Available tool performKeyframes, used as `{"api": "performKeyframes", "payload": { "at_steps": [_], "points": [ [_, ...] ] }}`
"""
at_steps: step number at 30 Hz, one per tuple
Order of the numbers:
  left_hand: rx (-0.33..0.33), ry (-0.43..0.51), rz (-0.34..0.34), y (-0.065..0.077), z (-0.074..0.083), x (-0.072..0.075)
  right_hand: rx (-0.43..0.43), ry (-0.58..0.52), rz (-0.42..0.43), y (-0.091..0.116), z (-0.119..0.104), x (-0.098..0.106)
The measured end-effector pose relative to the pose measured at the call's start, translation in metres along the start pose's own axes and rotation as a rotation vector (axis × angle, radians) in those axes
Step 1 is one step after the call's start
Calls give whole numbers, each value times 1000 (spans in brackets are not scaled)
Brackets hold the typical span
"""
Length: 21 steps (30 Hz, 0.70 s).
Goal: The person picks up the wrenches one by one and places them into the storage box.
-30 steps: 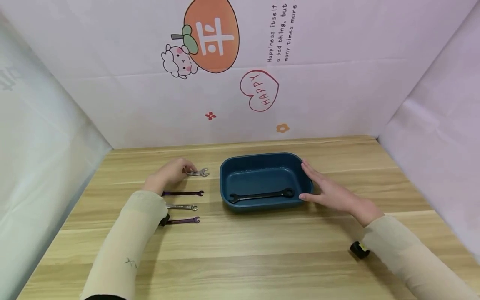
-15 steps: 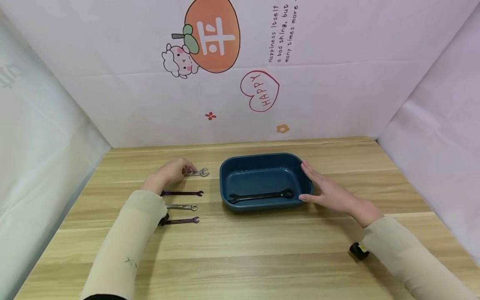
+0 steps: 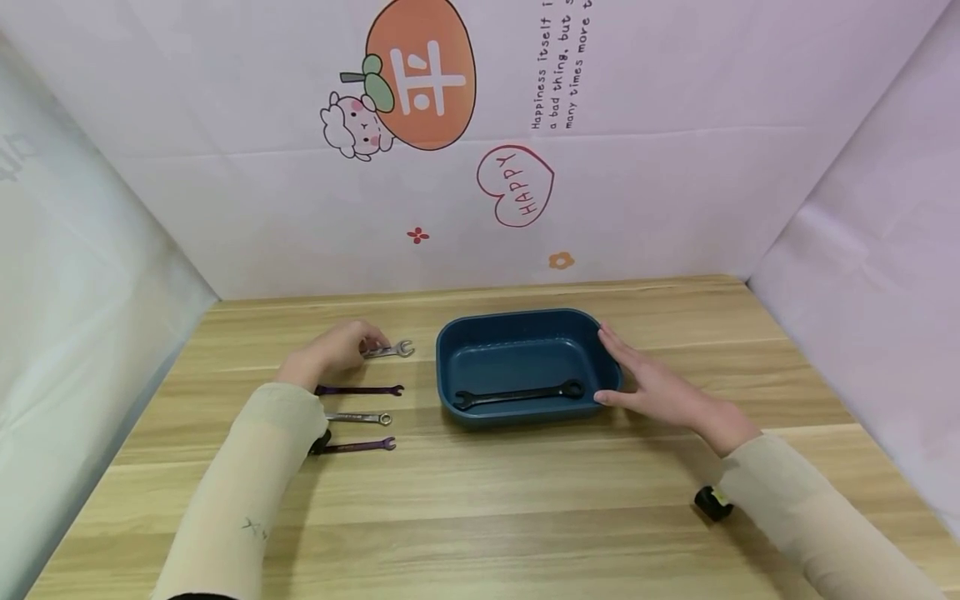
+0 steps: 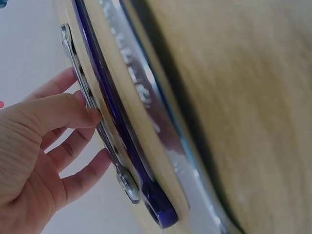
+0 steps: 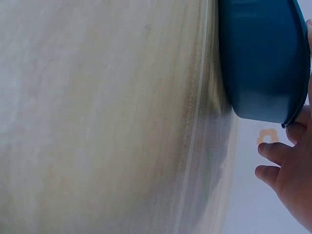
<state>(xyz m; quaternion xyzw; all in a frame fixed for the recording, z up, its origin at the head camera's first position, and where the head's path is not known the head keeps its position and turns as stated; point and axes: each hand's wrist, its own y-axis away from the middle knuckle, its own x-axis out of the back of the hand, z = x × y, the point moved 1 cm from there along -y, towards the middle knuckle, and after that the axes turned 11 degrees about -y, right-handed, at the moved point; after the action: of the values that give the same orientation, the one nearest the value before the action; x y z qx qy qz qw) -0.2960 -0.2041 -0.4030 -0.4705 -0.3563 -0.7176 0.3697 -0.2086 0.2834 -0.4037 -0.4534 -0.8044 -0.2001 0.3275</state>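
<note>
My left hand (image 3: pixel 337 346) is at the farthest of several wrenches lined up on the left of the table. In the left wrist view, its thumb and fingers pinch that silver wrench (image 4: pixel 83 80) by the shaft. Nearer lie a purple wrench (image 3: pixel 367 390), another silver wrench (image 3: pixel 360 417) and a second purple wrench (image 3: pixel 363 447), their left parts partly hidden by my wrist and sleeve. My right hand (image 3: pixel 660 387) touches the right end of a dark blue basin (image 3: pixel 525 417) with fingers spread and extended. A black wrench (image 3: pixel 517 393) lies inside along the near wall.
The wooden table (image 3: pixel 480 517) meets a printed white backdrop (image 3: pixel 660 200) behind the basin. White sheets also stand at the left and right sides. Black wrist cameras hang below both sleeves, the right one (image 3: pixel 712 504) just above the table.
The head view has shifted slightly. Both hands keep their places, the left at the far silver wrench and the right at the basin's end.
</note>
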Motion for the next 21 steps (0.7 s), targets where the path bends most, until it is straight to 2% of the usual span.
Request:
{"api": "performKeyframes", "payload": {
  "at_steps": [13,21],
  "points": [
    [19,-9,-12,1,0,-2,8,-15,-4,-1,1,-2],
    [1,-23,9,-1,-2,-4,8,-21,-1,0,-1,-2]
  ]
}}
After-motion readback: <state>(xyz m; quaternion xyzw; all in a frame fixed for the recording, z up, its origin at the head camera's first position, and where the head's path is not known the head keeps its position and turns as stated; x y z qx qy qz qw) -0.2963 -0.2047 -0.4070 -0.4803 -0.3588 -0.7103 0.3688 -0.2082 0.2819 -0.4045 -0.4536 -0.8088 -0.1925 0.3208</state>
